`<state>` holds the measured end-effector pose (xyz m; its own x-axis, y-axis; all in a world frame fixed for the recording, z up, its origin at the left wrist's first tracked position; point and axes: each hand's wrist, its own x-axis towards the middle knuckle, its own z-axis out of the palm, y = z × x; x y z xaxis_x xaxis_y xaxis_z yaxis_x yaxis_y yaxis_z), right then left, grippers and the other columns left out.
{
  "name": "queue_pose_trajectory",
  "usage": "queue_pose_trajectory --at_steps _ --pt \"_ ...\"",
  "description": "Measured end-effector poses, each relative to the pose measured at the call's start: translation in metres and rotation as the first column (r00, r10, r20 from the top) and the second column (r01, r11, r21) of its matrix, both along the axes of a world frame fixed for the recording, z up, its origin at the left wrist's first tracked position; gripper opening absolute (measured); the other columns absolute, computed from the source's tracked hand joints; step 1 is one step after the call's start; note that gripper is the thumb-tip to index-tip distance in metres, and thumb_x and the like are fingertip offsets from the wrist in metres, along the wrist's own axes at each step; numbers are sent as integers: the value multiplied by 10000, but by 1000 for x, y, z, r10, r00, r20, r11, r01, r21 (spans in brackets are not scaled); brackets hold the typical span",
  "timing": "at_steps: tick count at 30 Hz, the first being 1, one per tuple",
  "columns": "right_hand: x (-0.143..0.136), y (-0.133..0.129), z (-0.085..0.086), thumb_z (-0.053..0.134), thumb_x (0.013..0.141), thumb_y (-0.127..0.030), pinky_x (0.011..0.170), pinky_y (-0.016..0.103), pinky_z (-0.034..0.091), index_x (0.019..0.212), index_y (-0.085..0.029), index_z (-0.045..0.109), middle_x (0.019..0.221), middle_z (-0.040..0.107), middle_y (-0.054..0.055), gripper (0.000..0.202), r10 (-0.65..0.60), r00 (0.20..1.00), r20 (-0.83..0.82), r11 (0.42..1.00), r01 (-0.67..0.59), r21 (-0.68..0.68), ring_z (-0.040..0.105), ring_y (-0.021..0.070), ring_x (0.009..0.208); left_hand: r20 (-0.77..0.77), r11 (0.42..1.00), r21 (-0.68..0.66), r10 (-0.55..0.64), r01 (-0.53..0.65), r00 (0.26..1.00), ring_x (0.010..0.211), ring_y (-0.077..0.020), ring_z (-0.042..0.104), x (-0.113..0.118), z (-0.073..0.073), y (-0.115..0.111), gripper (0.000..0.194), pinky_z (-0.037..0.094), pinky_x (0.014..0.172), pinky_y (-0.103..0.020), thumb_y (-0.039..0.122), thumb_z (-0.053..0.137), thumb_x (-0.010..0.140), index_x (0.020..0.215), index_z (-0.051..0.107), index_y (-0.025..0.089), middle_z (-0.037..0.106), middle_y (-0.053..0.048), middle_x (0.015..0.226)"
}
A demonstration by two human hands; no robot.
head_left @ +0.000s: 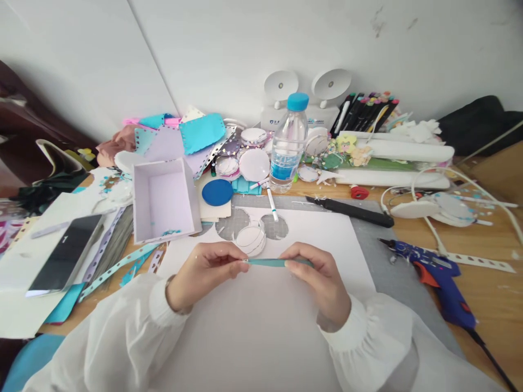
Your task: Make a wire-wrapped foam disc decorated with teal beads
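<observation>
Between my two hands a narrow teal strip [267,262] is stretched level above a large white sheet. My left hand [214,267] pinches its left end between thumb and fingertips. On the other side my right hand [314,267] grips the right end, partly covering it. I cannot tell whether it is felt or ribbon. Just beyond the strip lies a clear round lid or ring [250,238] on the white sheet [327,226], which has round holes cut out. A white marker [272,204] rests past it.
A lilac open box [165,201] stands left, near a phone [67,256]. A water bottle [288,147] is behind the sheet. To the right are a black utility knife [351,211] and a blue glue gun [437,277] with its cord. Felt scraps and white discs crowd the back.
</observation>
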<state>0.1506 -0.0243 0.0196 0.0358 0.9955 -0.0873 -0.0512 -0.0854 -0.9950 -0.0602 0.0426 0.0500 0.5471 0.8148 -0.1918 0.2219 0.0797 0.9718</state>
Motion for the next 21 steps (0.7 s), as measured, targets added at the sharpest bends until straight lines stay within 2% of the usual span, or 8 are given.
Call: queue_pose_trajectory --at_steps 4,6,9,11,18,21 --pt "4 -3 1 544 825 -287 436 243 291 790 -194 663 562 539 -12 155 -14 962 273 980 -42 196 400 106 462 6 971 -239 10 -8 1000 517 -78 467 1 5 -2 183 380 465 -195 337 731 710 712 706 156 651 -25 647" --pt "5 -5 1 523 839 -253 411 238 313 847 -200 670 610 605 7 157 -38 926 376 953 -79 293 453 111 455 20 949 -317 9 -2 1000 514 -70 461 0 8 -3 164 371 460 -187 322 741 700 698 715 161 662 -21 652" --pt "7 -7 1 517 836 -202 448 235 408 908 -209 669 741 694 44 169 -73 887 456 901 -138 411 591 147 566 49 934 -357 27 -8 998 514 -62 461 -1 10 -4 135 364 462 -180 297 749 694 744 734 172 664 -14 654" --pt "8 -7 0 519 832 -187 487 245 447 925 -212 667 765 710 50 177 -100 868 486 877 -154 455 626 161 612 74 931 -364 41 -12 996 523 -63 471 -2 10 -4 142 373 476 -181 283 755 690 788 743 181 668 -14 661" --pt "10 -6 -2 528 819 -154 486 263 432 959 -222 645 671 679 19 195 -189 801 568 830 -178 528 559 138 512 52 914 -404 48 -23 997 565 -81 498 -6 12 -3 115 389 515 -197 246 760 689 785 747 184 682 -25 688" --pt "10 -5 -1 535 812 -136 493 256 437 962 -217 641 718 696 27 201 -215 800 560 821 -163 548 575 138 539 79 899 -438 45 -6 996 579 -78 494 -8 12 -2 135 399 535 -194 254 763 691 804 754 180 682 -31 709"
